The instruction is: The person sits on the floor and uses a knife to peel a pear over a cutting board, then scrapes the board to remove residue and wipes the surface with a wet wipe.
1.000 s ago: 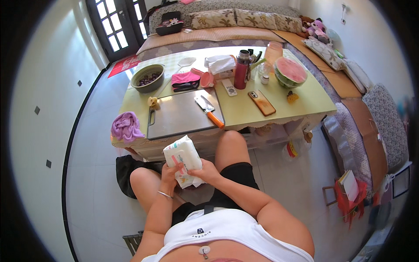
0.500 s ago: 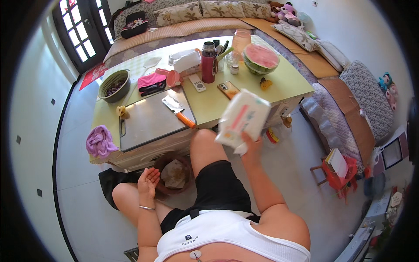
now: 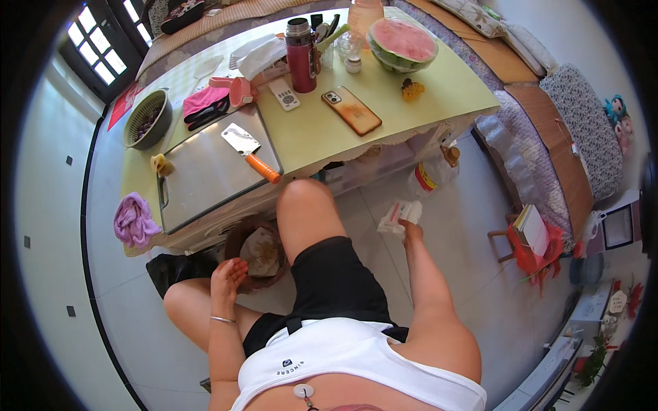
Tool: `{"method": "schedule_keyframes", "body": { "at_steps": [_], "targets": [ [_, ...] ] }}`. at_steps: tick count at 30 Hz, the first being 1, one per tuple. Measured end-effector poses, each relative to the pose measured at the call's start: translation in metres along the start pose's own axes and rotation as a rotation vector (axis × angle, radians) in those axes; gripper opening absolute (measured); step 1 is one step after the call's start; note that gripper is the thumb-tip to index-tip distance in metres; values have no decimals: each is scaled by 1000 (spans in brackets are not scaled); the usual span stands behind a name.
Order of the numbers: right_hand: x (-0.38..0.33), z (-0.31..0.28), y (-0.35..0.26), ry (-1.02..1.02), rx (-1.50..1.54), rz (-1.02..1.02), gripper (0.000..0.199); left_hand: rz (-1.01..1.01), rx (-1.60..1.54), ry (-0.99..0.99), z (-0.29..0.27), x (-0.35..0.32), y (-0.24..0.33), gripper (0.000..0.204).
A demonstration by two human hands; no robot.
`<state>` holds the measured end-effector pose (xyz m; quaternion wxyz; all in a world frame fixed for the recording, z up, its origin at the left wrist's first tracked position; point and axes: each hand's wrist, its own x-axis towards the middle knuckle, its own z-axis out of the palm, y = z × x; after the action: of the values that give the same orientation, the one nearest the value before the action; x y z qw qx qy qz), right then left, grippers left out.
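My right hand (image 3: pixel 412 233) reaches down past my right knee and is closed on a white soft pack (image 3: pixel 394 218), probably wipes or tissues, with a pink mark. It hangs low over the tiled floor, apart from the table. My left hand (image 3: pixel 227 277) is open above my left thigh, palm turned up and fingers slightly curled, with nothing in it. Beside it, between my knees and the table, stands a brownish bin (image 3: pixel 269 280) with a pale crumpled liner or waste (image 3: pixel 260 252) inside.
On the table (image 3: pixel 301 145) are a cleaver (image 3: pixel 241 139) on a cutting board (image 3: pixel 205 175), a phone (image 3: pixel 351 111), a remote (image 3: pixel 284 94), a flask (image 3: pixel 300 58), half a watermelon (image 3: pixel 403 42) and a basket (image 3: pixel 147 122). A plastic bottle (image 3: pixel 425 177) stands on the floor; a stool (image 3: pixel 502 245) is right.
My right hand has lowered the white pack from above the table edge down toward the floor on the right. The left hand stays by the bin, fingers a little more curled. The view has tilted down.
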<state>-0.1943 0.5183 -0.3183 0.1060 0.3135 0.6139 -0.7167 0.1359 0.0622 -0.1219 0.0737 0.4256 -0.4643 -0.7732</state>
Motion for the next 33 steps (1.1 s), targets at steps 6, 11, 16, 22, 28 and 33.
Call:
{"method": "schedule_keyframes", "body": {
  "at_steps": [6,11,16,22,28,33],
  "targets": [
    [29,33,-53,-82,-280,-182,46,-38,131,53,9,3,-4,31],
    [68,62,-104,75,-829,-735,57,-62,227,36,7,9,-15,29],
    [124,72,-132,134,-1121,-698,58,-108,276,46,10,21,-20,28],
    [136,110,-157,176,-1178,-788,48,-111,288,80,1,28,-29,28],
    [151,134,-162,281,-896,-892,44,-108,334,43,13,35,-25,27],
    [140,129,-118,155,-1044,-740,55,-71,440,53,22,15,-16,28]
  ]
}}
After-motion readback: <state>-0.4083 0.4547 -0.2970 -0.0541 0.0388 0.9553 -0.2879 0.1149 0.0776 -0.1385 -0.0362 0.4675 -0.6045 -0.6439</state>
